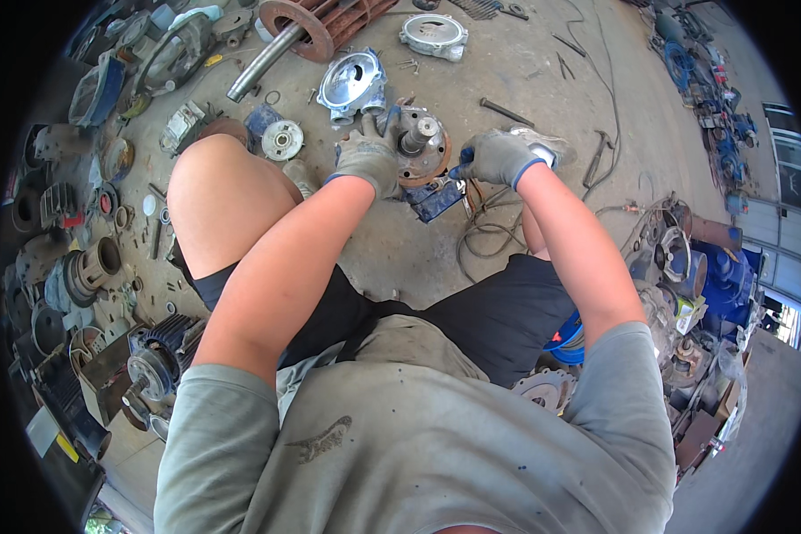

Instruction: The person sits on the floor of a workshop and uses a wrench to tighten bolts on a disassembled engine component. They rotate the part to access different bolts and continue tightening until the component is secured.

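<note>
Between my gloved hands an electric motor [425, 158] stands on the floor, its shaft pointing up out of a worn round end plate with bolt holes. A blue box [438, 200] sticks out from its near side. My left hand [368, 158] lies at the motor's left side, fingers spread, the fingertips by the plate's rim. Opposite it, my right hand [497, 160] has its fingers bent in, with a blue fingertip close to the rim. Whatever it may hold is hidden. Just beyond my left hand is a silver end cover [352, 82].
Another silver cover [433, 36] and a rusty rotor with a shaft [316, 36] lie farther off. A long bolt [507, 111] and a hammer [596, 158] are to the right, near a cable [476, 240]. Motor parts crowd the left; a blue motor [725, 276] stands at right.
</note>
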`<state>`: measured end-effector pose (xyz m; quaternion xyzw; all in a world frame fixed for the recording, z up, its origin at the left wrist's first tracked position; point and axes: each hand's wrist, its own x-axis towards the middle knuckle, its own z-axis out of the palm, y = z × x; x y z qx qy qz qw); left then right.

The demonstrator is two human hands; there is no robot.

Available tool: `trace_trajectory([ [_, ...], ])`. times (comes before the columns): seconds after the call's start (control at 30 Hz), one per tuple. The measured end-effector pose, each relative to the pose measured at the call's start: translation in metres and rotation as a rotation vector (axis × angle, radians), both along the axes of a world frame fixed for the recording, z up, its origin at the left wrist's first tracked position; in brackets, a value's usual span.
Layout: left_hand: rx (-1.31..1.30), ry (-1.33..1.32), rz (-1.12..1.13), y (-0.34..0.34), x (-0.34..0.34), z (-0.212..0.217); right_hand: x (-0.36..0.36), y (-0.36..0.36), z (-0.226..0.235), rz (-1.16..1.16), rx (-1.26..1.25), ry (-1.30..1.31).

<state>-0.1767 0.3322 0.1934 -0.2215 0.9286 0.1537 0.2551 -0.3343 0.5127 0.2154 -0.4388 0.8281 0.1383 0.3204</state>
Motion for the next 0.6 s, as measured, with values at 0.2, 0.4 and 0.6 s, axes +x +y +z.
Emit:
trace_trajectory([
  [0.2, 0.005, 0.003, -0.001, -0.001, 0.000, -0.003, 0.017, 0.040, -0.028, -0.312, -0.071, -0.066],
  [0.4, -0.047, 0.002, -0.006, 0.002, -0.001, -0.008, 0.170, 0.031, -0.056, -1.699, -0.649, -1.234],
  [0.6, -0.017, 0.048, 0.010, 0.001, 0.001, -0.005, 0.199, 0.011, -0.068, -1.669, -0.849, -1.502],
])
